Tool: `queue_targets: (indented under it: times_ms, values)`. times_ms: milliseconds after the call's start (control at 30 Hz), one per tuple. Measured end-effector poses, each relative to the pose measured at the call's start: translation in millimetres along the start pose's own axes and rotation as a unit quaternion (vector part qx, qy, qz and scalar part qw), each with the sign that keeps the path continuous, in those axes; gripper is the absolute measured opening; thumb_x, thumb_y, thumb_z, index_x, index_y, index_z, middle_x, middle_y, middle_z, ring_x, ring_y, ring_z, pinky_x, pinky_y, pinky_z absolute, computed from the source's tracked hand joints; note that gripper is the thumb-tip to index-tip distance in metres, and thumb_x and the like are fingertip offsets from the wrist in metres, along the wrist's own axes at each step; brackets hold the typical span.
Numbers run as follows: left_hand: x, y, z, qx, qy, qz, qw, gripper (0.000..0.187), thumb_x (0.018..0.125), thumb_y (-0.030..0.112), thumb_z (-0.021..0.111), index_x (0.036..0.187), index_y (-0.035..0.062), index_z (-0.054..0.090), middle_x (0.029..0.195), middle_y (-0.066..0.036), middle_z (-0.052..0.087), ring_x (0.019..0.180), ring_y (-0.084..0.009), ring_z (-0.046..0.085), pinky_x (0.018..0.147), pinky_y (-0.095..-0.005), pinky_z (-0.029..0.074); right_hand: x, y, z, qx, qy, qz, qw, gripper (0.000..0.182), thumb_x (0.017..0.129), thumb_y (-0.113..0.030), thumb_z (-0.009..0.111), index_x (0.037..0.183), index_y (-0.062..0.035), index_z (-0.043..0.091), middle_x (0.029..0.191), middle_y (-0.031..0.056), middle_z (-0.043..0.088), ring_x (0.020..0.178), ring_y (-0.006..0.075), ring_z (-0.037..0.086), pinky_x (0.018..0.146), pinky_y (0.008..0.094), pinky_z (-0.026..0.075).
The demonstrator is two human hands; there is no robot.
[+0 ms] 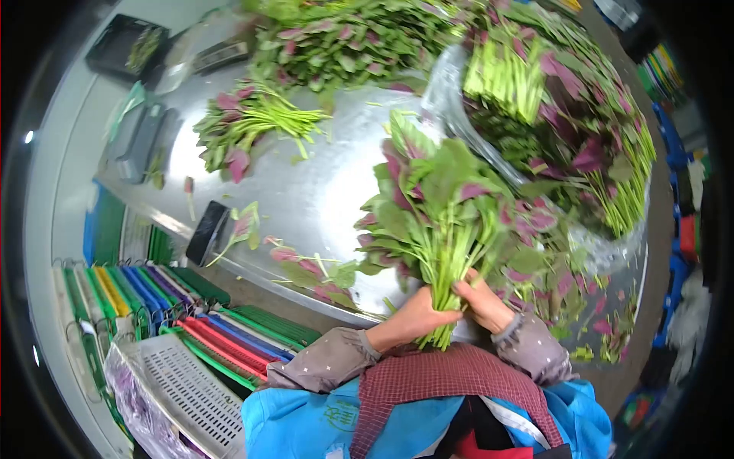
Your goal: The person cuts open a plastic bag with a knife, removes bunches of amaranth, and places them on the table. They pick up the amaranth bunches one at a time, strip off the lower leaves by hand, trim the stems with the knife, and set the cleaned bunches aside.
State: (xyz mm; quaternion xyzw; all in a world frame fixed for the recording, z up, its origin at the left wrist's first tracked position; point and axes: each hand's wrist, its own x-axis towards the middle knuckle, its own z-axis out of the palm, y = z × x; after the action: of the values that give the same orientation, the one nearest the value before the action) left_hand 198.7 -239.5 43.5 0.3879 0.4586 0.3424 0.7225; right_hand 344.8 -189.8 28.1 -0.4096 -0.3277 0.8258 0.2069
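Note:
Upright in front of my body is a bunch of amaranth greens (436, 199) with green and purple leaves. My left hand (419, 315) is closed around its pale green stems from the left side. From the right, my right hand (483, 301) presses its fingers against the same stems, a little higher up. The cut stem ends stick out below my hands. A smaller amaranth bunch (256, 122) lies on the metal table (306, 203), stems pointing right. Loose leaves (313, 271) are scattered by the table's near edge.
A large amaranth heap (352, 46) covers the far side. To the right, a plastic-lined container (459, 107) holds more bunches. A phone (206, 233) lies at the left edge. Stacked colourful crates (229, 348) and a white basket (183, 382) stand lower left.

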Motion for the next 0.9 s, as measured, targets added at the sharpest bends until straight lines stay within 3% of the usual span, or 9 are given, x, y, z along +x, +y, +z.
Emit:
queue_targets:
  times_ms: [133,267,467,600,633,667,700,733,900]
  values:
    - [-5.3,76.5,-62.5,0.202,0.052,0.011,0.978,0.029,0.072,0.014,0.059,0.098,-0.0001,0.055,0.078,-0.003,0.057,0.071,-0.0116,0.051,0.064,-0.0274,0.043,-5.5,-21.6,0.1,-0.014,-0.155,-0.022,0.988,0.066,0.071,-0.020,0.069,0.124,-0.0009,0.035,0.113,0.0093,0.049,0.103,0.0170,0.048,0.091,0.0294,0.037]
    - [-8.8,156.3,-135.6,0.240,0.201,0.066,0.947,0.023,0.075,0.016,0.059,0.091,0.0000,0.059,0.070,-0.002,0.059,0.060,-0.0108,0.052,0.055,-0.0254,0.043,-5.4,-21.6,-16.5,-0.051,-0.118,-0.014,0.992,0.054,0.075,-0.017,0.067,0.119,-0.0006,0.042,0.106,0.0075,0.054,0.094,0.0152,0.052,0.085,0.0266,0.041]
    - [36.0,176.2,-258.6,-0.086,0.322,0.307,0.892,0.029,0.080,0.009,0.056,0.107,-0.0009,0.051,0.086,-0.009,0.058,0.071,-0.0190,0.059,0.063,-0.0320,0.051,-1.9,-21.7,-34.3,-0.042,-0.048,0.013,0.998,0.040,0.081,-0.015,0.060,0.116,-0.0023,0.046,0.101,0.0064,0.056,0.083,0.0113,0.055,0.073,0.0232,0.045]
    - [90.7,92.2,-378.2,-0.436,0.340,0.191,0.811,0.018,0.083,0.008,0.052,0.099,0.0009,0.052,0.089,-0.010,0.055,0.081,-0.0230,0.054,0.077,-0.0358,0.048,3.7,-31.5,-35.9,-0.059,-0.014,0.017,0.998,0.031,0.083,-0.010,0.056,0.113,-0.0030,0.048,0.098,0.0048,0.057,0.080,0.0086,0.054,0.069,0.0208,0.045]
    - [90.7,49.8,-386.1,-0.169,0.340,0.306,0.873,0.015,0.082,0.008,0.052,0.096,0.0014,0.052,0.089,-0.011,0.055,0.081,-0.0241,0.054,0.075,-0.0358,0.048,5.1,-35.0,-36.0,-0.050,0.005,0.001,0.999,0.031,0.083,-0.010,0.056,0.113,-0.0030,0.048,0.098,0.0048,0.057,0.080,0.0086,0.054,0.069,0.0208,0.045]
    - [98.1,47.5,-392.4,-0.436,0.343,0.185,0.811,0.014,0.082,0.009,0.052,0.094,0.0013,0.052,0.088,-0.011,0.055,0.081,-0.0237,0.054,0.075,-0.0339,0.048,5.6,-39.4,-37.5,-0.060,0.004,0.008,0.998,0.031,0.083,-0.011,0.056,0.112,-0.0033,0.049,0.098,0.0043,0.057,0.079,0.0079,0.054,0.068,0.0202,0.045]
    - [93.5,17.1,-399.8,-0.213,0.256,0.298,0.895,0.024,0.080,0.002,0.052,0.104,-0.0001,0.048,0.098,-0.012,0.055,0.089,-0.0232,0.053,0.080,-0.0350,0.047,5.0,-43.0,-39.7,-0.068,0.006,0.015,0.998,0.031,0.083,-0.011,0.057,0.111,-0.0036,0.049,0.097,0.0037,0.057,0.079,0.0073,0.053,0.067,0.0197,0.045]
    - [77.1,40.1,-344.2,0.021,0.345,0.260,0.902,0.056,0.075,-0.013,0.046,0.127,0.0019,0.032,0.117,-0.013,0.047,0.104,-0.0229,0.049,0.085,-0.0309,0.042,7.0,-44.3,-44.7,-0.053,0.035,0.001,0.998,0.031,0.083,-0.011,0.057,0.111,-0.0036,0.049,0.097,0.0037,0.057,0.079,0.0073,0.053,0.067,0.0197,0.045]
    - [64.0,42.7,-337.7,0.142,0.343,0.263,0.891,0.059,0.074,-0.010,0.048,0.129,0.0027,0.031,0.119,-0.013,0.047,0.103,-0.0227,0.049,0.088,-0.0322,0.040,3.7,-54.2,-73.8,-0.100,0.058,-0.112,0.987,0.033,0.080,-0.016,0.061,0.106,0.0002,0.050,0.087,0.0024,0.059,0.074,0.0062,0.053,0.062,0.0200,0.044]
